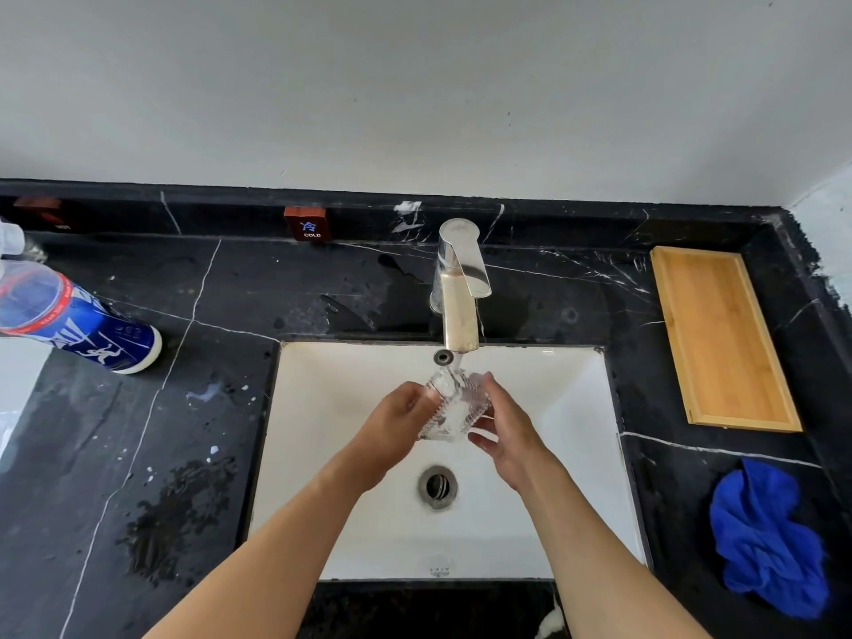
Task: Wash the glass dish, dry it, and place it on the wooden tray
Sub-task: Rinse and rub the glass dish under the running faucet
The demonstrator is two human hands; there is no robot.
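A black marble-look surface (138,431) with white veins runs along a pale wall, and a white sink (332,523) is set into it under a chrome tap (458,288). The washing step is in hand: the glass dish (454,405), ribbed and clear, is held over the sink right below the spout, where a thin stream of water seems to fall onto it. The left hand (396,431) grips the dish from its left side, fingers curled around the edge, while the right hand (505,431) closes on its right side with the thumb up near the rim and the fingers underneath. Both forearms reach forward from the lower edge of the view and converge over the drain (437,486), wrists roughly level, the dish tilted a little between them. Drying looks not yet begun: the blue cloth (770,537) lies crumpled on the surface to the right of the sink, and the wooden tray (724,339) sits bare beyond it, near the back corner. The next move probably calls for shutting off the water, keeping a firm hold on the wet, slippery glass with one hand, and reaching right for the cloth with the other. A blue-and-white bottle (87,320) stands at the far left, well apart from the work.
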